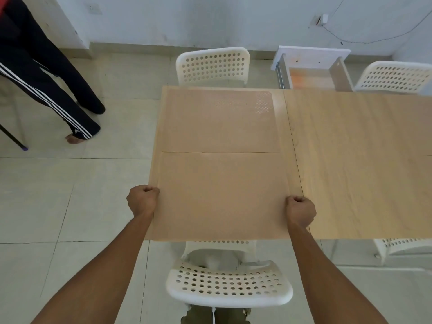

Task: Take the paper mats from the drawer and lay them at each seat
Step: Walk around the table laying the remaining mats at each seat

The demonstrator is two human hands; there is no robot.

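Fists of our left hand [143, 200] and right hand [300, 212] grip opposite edges of the near paper mat [221, 195], squaring it to this seat's chair [229, 285].

table [355, 160] | wood-look | two paper mats: far [219, 120], near [222, 195]

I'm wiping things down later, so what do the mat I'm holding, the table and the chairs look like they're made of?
Near mat: thin matte tan paper, going by its flat sheet edge pinched by both hands.
Table: pale wood or wood-look laminate, with faint grain lines and a slight sheen.
Near chair: smooth white moulded plastic, probably, with rows of punched round holes.
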